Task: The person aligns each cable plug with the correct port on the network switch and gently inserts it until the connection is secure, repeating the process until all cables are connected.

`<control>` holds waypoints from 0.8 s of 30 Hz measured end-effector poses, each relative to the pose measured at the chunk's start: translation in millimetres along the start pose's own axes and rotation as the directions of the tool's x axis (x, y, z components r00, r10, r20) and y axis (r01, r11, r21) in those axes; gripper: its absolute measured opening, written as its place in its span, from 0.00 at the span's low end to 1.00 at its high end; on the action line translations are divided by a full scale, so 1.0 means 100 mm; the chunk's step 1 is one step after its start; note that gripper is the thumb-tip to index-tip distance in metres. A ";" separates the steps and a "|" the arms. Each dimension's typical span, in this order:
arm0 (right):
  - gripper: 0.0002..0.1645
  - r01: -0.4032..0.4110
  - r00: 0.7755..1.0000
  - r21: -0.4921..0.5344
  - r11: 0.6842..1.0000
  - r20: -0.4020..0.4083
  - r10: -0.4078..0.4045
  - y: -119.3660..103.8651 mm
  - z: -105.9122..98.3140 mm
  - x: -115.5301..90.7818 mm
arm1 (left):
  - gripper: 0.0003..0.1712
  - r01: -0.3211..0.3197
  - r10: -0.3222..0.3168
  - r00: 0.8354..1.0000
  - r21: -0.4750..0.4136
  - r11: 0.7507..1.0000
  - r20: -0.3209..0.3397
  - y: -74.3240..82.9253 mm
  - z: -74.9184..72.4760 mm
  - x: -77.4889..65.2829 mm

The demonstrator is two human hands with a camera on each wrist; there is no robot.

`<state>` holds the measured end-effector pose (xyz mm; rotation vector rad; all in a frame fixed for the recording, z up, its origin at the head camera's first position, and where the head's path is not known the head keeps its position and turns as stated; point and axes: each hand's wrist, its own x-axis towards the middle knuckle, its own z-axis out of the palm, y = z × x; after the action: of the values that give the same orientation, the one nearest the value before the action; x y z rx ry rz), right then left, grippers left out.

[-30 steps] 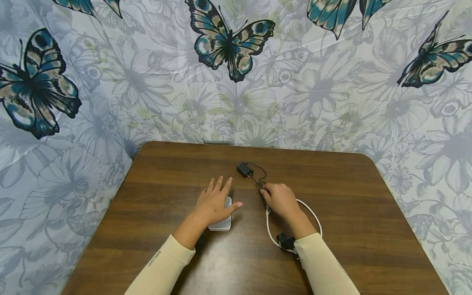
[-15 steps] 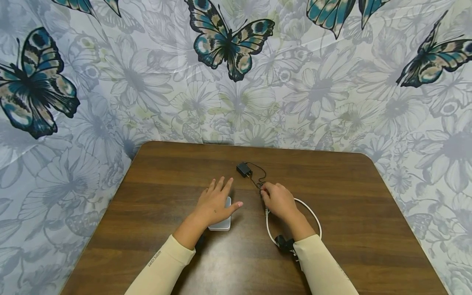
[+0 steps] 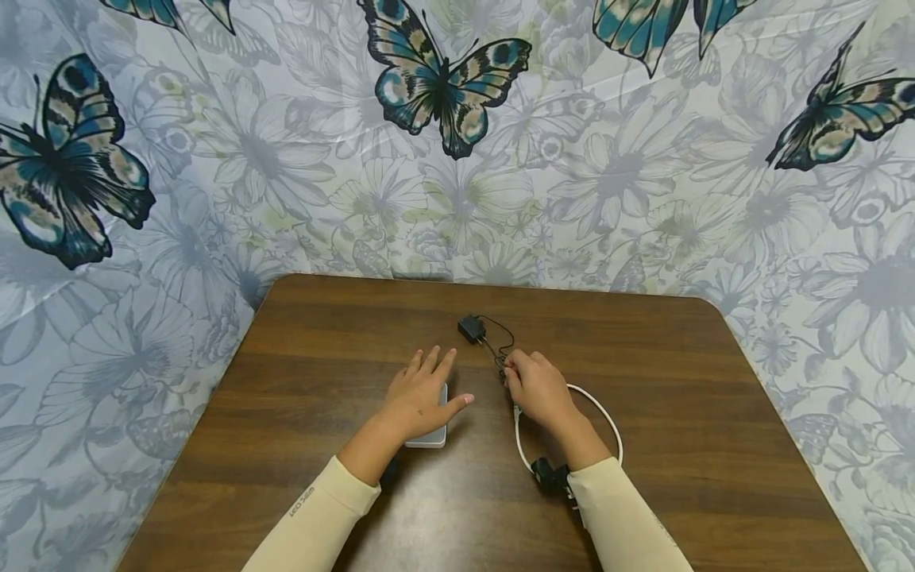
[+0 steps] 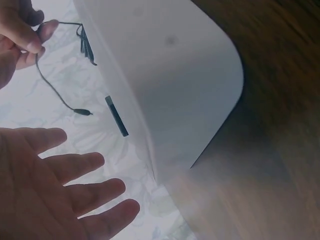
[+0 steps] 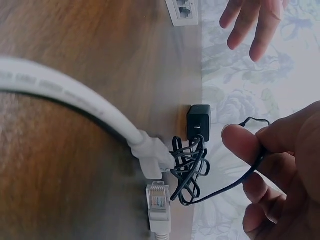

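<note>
A small white network box (image 3: 429, 438) with sockets in its side lies on the table, partly hidden under my left hand (image 3: 420, 405). That hand is spread with straight fingers; whether it touches the box I cannot tell. My right hand (image 3: 539, 389) pinches a thin black power cord (image 5: 232, 186) between thumb and fingers, and the cord's slim plug end (image 4: 82, 112) hangs free. A bundled length of the cord leads to a black power adapter (image 3: 472, 329) behind the hand. Below the right hand, a white Ethernet cable (image 3: 611, 429) lies in a loop, both its plugs (image 5: 159, 200) side by side.
The brown wooden table (image 3: 343, 318) ends at a wall covering (image 3: 465, 214) with butterflies and flowers. A dark object (image 3: 550, 475) is beside the right cuff, partly hidden. Bare wood lies on both sides of the arms.
My right hand has shifted slightly up and left, still pinching the cord. The left hand has barely moved, over the white box.
</note>
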<state>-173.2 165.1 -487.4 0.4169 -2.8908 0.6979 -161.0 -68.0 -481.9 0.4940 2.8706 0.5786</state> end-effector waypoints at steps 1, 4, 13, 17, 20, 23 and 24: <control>0.02 0.007 1.000 0.001 1.000 -0.006 -0.007 0.00 0.00 0.00 | 0.50 0.003 -0.003 1.000 0.001 1.000 0.003 0.00 0.00 0.00; 0.02 0.035 0.999 0.004 0.999 -0.019 -0.035 0.00 -0.01 -0.01 | 0.50 0.003 -0.003 1.000 -0.001 1.000 0.011 0.01 0.00 0.00; 0.05 0.072 0.997 0.031 0.997 -0.032 -0.071 -0.04 -0.04 -0.03 | 0.49 -0.039 0.038 0.999 0.020 0.999 0.026 0.04 0.06 0.00; 0.08 0.065 0.998 0.041 0.997 -0.027 -0.064 -0.05 -0.03 -0.03 | 0.49 -0.044 0.043 0.999 0.021 0.999 0.015 0.05 0.06 0.00; 0.09 0.062 0.998 0.041 0.997 -0.021 -0.061 -0.07 -0.03 -0.03 | 0.50 -0.049 0.049 0.999 0.029 0.998 0.011 0.05 0.06 0.00; 0.09 0.060 0.998 0.044 0.997 -0.014 -0.060 -0.08 -0.03 -0.04 | 0.49 -0.058 0.058 0.998 0.029 0.998 0.009 0.06 0.06 0.01; 0.09 0.061 0.998 0.045 0.997 -0.013 -0.060 -0.08 -0.03 -0.04 | 0.49 -0.061 0.061 0.998 0.028 0.998 0.008 0.06 0.07 0.01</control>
<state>-166.7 160.6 -481.9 0.5026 -2.8433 0.7553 -158.7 -59.8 -485.4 0.5892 2.8698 0.5450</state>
